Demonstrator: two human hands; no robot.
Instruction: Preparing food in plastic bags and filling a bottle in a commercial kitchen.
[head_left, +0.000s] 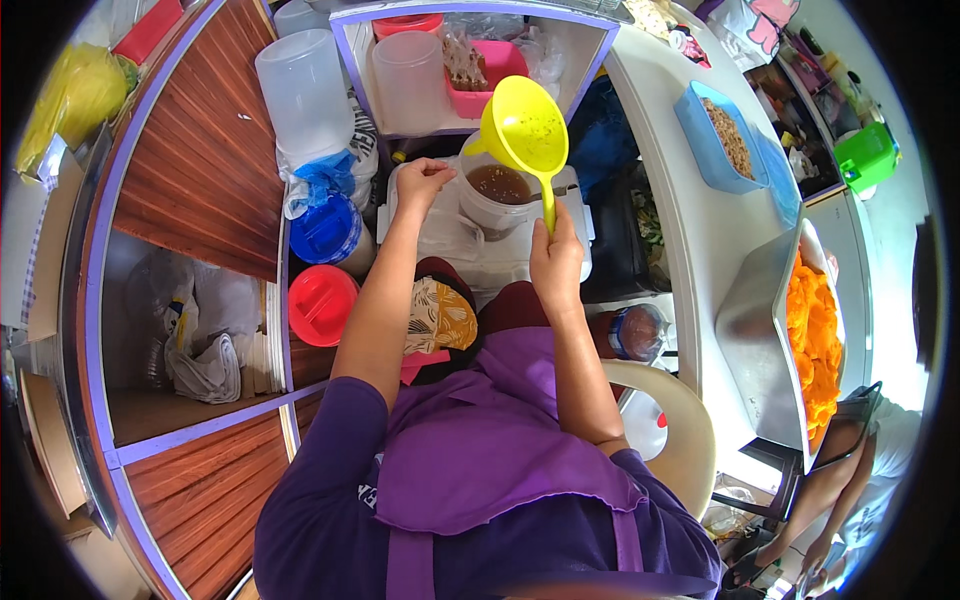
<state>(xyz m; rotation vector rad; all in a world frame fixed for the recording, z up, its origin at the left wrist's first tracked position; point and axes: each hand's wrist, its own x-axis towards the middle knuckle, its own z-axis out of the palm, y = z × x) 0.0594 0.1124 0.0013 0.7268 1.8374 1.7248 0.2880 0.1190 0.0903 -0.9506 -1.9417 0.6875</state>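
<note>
My right hand (557, 255) grips the handle of a yellow plastic funnel or strainer (529, 124). Its round bowl is tilted towards me and has small dark specks inside. Below and behind it stands a translucent plastic tub (491, 215) with brown liquid (496, 184) and pale bits floating in it; the yellow bowl hides part of its rim. My left hand (424, 184) hovers left of the tub, fingers curled and fingertips close together, with nothing visible between them. A clear plastic container or lid (450, 234) lies under my left wrist, on a white lidded box (525, 262).
Left are a blue-lidded jar (326, 229), a red-lidded jar (322, 305) and a wooden cabinet (202, 142). A shelf compartment (480, 124) stands ahead. On the right-hand counter (675, 225) sit a blue container (712, 142) and a metal pan (757, 337) of orange mash. Another person (840, 480) is at far right.
</note>
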